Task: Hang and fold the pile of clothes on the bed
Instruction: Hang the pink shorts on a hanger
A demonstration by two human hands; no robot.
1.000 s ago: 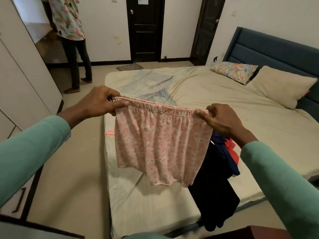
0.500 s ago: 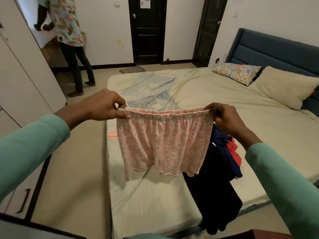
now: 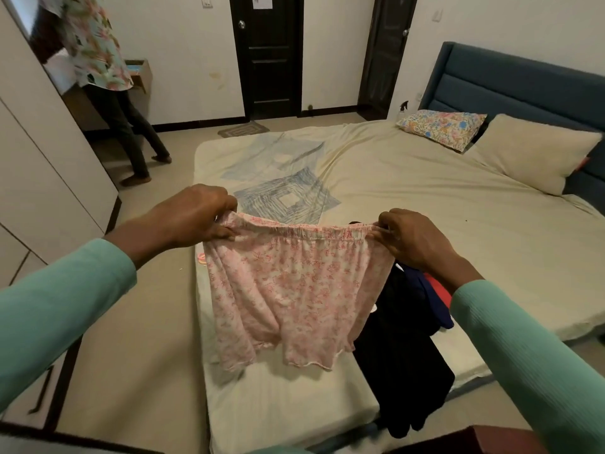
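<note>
- Since a second ago both hands have come down toward the mattress, and the pink floral shorts (image 3: pixel 294 290) they carry hang lower over the sheet. The left fingers, then laid along the waistband, are now bunched over its corner.
- Nearest the camera, two green sleeves (image 3: pixel 59 306) reach forward from either side.
- The left hand (image 3: pixel 193 214) has its fingers curled over one end of the elastic waistband, clamped on the cloth. The right hand (image 3: pixel 414 239) pinches the other end between thumb and bent fingers.
- The shorts are stretched flat between the hands, waistband up and both legs hanging, above the near corner of the bed (image 3: pixel 425 208). Whether the hems touch the sheet cannot be told.
- Just beside them, under the right wrist, a pile of dark clothes (image 3: pixel 402 362) lies at the bed's edge. Black cloth spills over the side, with blue and red pieces on top.
- A small pink object (image 3: pixel 202 258) sits at the mattress edge below the left hand; what it is cannot be told.
- Farther up, a floral pillow (image 3: pixel 442 127) and a cream pillow (image 3: pixel 533 152) rest against a blue-grey headboard (image 3: pixel 523 80).
- White wardrobe doors (image 3: pixel 42 158) line the left wall.
- By the far wall a second person (image 3: pixel 108 77) in a floral shirt and dark trousers stands left of two dark doors (image 3: pixel 266 54).
</note>
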